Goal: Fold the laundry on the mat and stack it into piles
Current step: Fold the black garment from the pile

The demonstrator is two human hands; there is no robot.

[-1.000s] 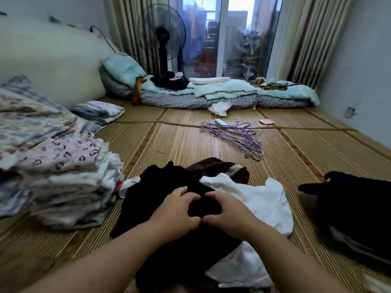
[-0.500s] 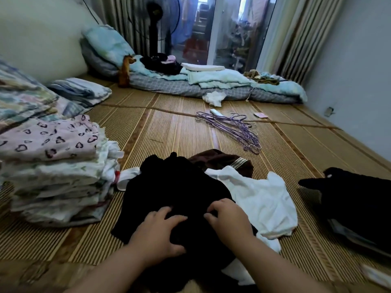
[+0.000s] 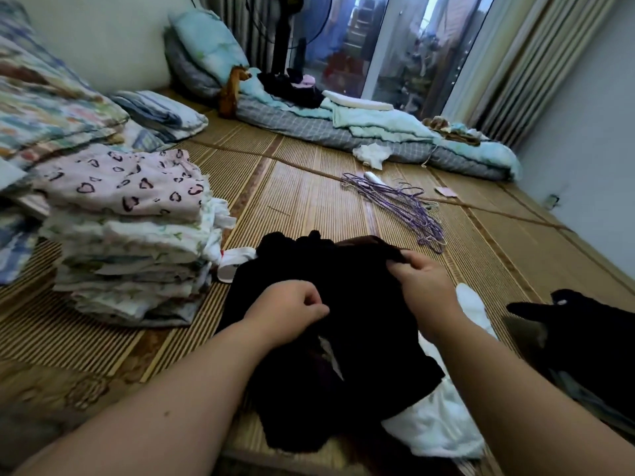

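Observation:
A black garment (image 3: 347, 304) lies crumpled on the bamboo mat (image 3: 309, 201) right in front of me. My left hand (image 3: 288, 310) grips its fabric near the middle with curled fingers. My right hand (image 3: 422, 286) pinches its upper right edge. Under the black garment lies a white garment (image 3: 436, 424), showing at the lower right. A tall pile of folded laundry (image 3: 134, 242), topped by a pink piece with heart prints, stands to the left.
Another dark pile (image 3: 584, 341) sits at the right edge. Purple hangers (image 3: 402, 204) lie on the mat ahead. A thin mattress with bedding (image 3: 378, 132) runs along the far side, a fan behind it. Patterned folded bedding (image 3: 44, 108) is stacked far left.
My right hand moved up and right to the garment's edge. My left hand shifted up to the middle of the cloth. The black cloth now covers most of the white garment.

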